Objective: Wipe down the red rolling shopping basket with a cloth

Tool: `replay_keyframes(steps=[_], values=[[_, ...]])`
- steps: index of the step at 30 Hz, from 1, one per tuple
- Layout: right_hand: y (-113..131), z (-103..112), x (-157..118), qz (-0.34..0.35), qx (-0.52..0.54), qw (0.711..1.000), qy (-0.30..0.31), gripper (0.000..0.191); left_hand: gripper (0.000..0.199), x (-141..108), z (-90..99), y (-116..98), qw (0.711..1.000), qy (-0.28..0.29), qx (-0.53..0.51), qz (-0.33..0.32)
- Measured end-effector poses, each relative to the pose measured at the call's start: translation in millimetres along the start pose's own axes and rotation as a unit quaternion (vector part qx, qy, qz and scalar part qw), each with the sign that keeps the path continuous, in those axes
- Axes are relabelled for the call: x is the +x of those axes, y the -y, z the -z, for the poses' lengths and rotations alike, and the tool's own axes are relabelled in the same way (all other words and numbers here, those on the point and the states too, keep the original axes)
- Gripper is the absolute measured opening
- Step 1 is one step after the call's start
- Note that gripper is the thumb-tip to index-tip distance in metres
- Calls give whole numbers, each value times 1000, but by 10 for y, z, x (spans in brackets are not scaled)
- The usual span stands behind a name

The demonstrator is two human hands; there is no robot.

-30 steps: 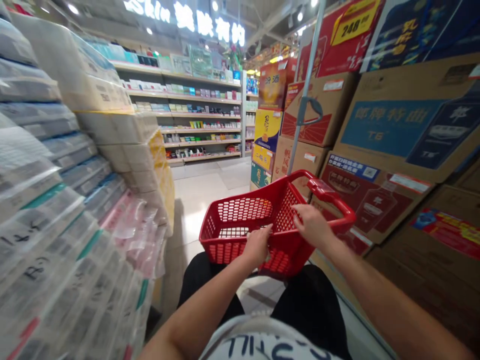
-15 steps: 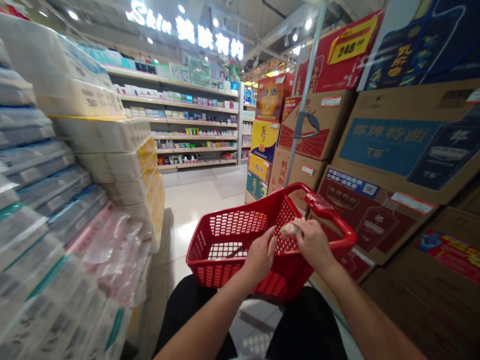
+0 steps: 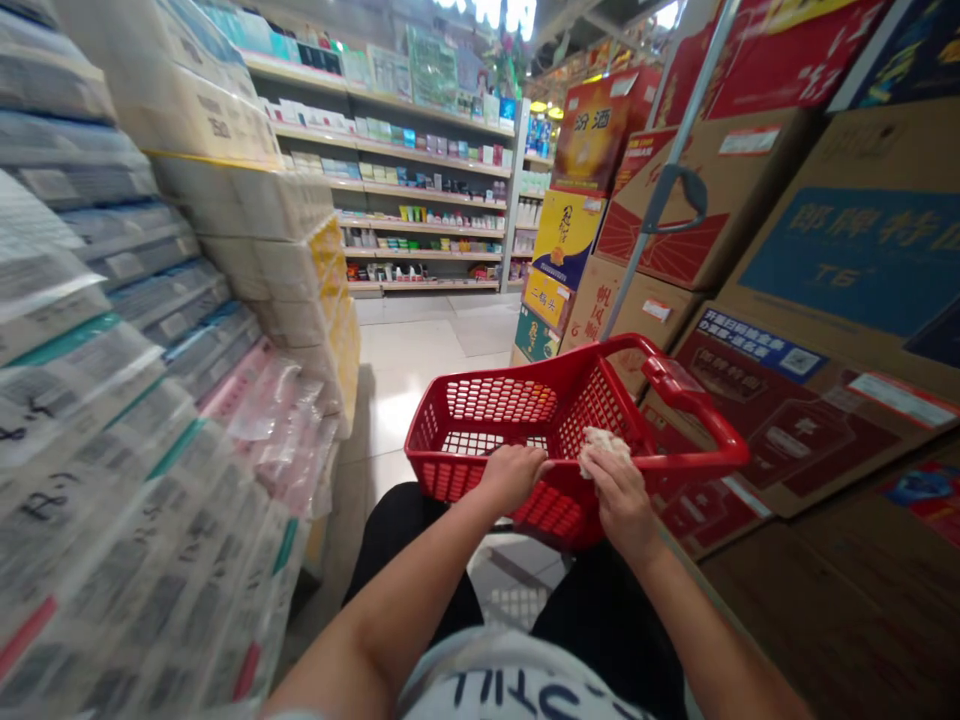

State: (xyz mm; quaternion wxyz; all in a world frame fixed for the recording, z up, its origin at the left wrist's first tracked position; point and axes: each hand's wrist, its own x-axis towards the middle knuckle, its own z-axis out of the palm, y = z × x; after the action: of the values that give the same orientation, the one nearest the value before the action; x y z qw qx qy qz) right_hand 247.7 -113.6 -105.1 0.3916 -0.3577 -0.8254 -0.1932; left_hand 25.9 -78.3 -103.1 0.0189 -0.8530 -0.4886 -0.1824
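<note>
A red plastic shopping basket [image 3: 487, 396] with a lattice of holes and a curved handle [image 3: 697, 425] at the right stands in front of my knees. My left hand [image 3: 513, 476] has its fingers closed over the basket's near rim. Further right, my right hand [image 3: 616, 492] presses a crumpled whitish cloth [image 3: 604, 443] against the same near rim, its fingers bent round the cloth. Part of the cloth sticks up above the fingers, and the rest is hidden under them. The inside of the basket is partly seen; a dark bit shows behind my left hand.
Plastic-wrapped packs [image 3: 150, 480] are piled close on the left. Stacked cartons [image 3: 757, 390] stand close on the right, with a metal pole bearing a grey loop handle [image 3: 675, 200] before them. Beyond the pale floor [image 3: 405, 350] are shelves [image 3: 420, 255] of small goods.
My left hand has come down onto the near rim. The right hand has shifted with the cloth onto that rim, and more of the cloth shows. The view has tilted down.
</note>
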Motion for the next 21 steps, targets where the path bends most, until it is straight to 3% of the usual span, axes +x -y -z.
replay_keyframes(steps=[5, 9, 15, 21], values=[[-17, -354, -307, -22, -26, 999, 15, 50, 48, 94, 52, 43, 999, 23, 7, 42], [-101, -614, -307, -76, -61, 993, 67, 45, 51, 230, 90, 55, 994, 49, 5, 102], [-253, -704, -331, -117, -20, 989, 92, 40, 51, 301, 76, 85, 992, 54, -1, 111], [-189, -779, -340, -142, 5, 985, 101, 40, 50, 302, 52, 75, 992, 57, -8, 109]])
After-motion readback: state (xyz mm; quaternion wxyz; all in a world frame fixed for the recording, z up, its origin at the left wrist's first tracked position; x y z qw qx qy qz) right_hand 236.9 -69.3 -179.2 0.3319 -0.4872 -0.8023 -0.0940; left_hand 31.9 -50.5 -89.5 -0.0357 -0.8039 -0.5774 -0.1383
